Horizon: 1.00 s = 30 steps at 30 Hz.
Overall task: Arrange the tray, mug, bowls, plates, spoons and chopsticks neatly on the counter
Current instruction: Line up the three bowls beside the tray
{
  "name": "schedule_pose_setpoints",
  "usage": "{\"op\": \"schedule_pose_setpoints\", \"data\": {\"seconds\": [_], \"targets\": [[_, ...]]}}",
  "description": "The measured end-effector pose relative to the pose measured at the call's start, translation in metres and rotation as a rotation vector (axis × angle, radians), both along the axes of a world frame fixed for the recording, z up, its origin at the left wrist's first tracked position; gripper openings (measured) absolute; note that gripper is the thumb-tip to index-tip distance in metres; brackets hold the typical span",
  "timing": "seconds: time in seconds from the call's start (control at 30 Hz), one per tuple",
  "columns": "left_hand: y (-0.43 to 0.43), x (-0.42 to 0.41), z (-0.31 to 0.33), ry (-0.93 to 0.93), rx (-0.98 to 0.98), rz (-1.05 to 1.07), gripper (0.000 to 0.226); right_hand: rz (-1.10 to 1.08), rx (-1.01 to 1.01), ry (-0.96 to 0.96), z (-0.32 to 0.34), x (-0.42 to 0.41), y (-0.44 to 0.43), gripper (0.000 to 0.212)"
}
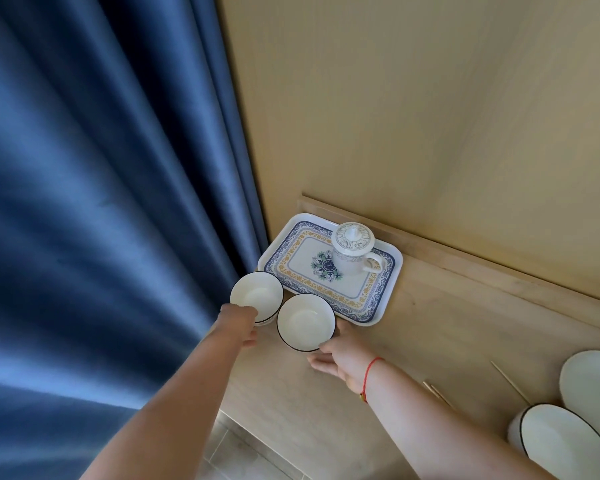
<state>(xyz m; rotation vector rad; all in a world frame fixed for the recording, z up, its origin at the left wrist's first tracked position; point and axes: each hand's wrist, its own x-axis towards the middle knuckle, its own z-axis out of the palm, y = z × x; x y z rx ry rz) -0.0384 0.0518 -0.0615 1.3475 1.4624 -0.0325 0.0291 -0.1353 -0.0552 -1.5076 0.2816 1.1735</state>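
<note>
A patterned blue and yellow tray (388,299) lies at the counter's far left corner, with a white lidded mug (352,249) standing on its far side. Two white bowls with dark rims sit just in front of the tray. My left hand (239,323) grips the near rim of the left bowl (256,296). My right hand (333,358) holds the right bowl (305,322) at its near right side. White plates (568,441) lie at the right edge, with chopsticks (510,382) beside them. No spoons are in view.
A blue curtain (101,202) hangs at the left, close to the left bowl. The wooden counter (447,323) ends in a raised back ledge against a beige wall (430,98). Tiled floor (229,455) shows below the counter's front edge.
</note>
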Motion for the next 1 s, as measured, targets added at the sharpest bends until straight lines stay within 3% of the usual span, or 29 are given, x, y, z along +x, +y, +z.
{"op": "schedule_pose_setpoints", "data": {"seconds": [0.13, 0.23, 0.33, 0.47, 0.7, 1.0], "targets": [[-0.016, -0.004, 0.021, 0.233, 0.330, -0.125, 0.057, -0.001, 0.034, -0.037, 0.010, 0.002, -0.027, 0.065], [-0.045, -0.003, 0.041, 0.155, 0.660, -0.337, 0.057, -0.059, 0.078, -0.107, 0.022, 0.011, -0.054, 0.046], [-0.080, 0.011, 0.052, 0.014, 0.784, -0.596, 0.041, -0.086, 0.075, -0.205, 0.033, 0.020, -0.086, 0.027], [-0.133, 0.039, 0.058, -0.128, 0.716, -0.829, 0.031, -0.116, 0.043, -0.306, 0.049, 0.025, -0.131, 0.014], [-0.218, 0.074, 0.051, -0.142, 0.508, -1.210, 0.035, -0.191, -0.095, -0.430, 0.059, 0.027, -0.220, 0.019], [-0.300, 0.096, 0.037, -0.154, 0.234, -1.381, 0.038, -0.376, -0.413, -0.613, 0.057, 0.021, -0.323, 0.020]]}}
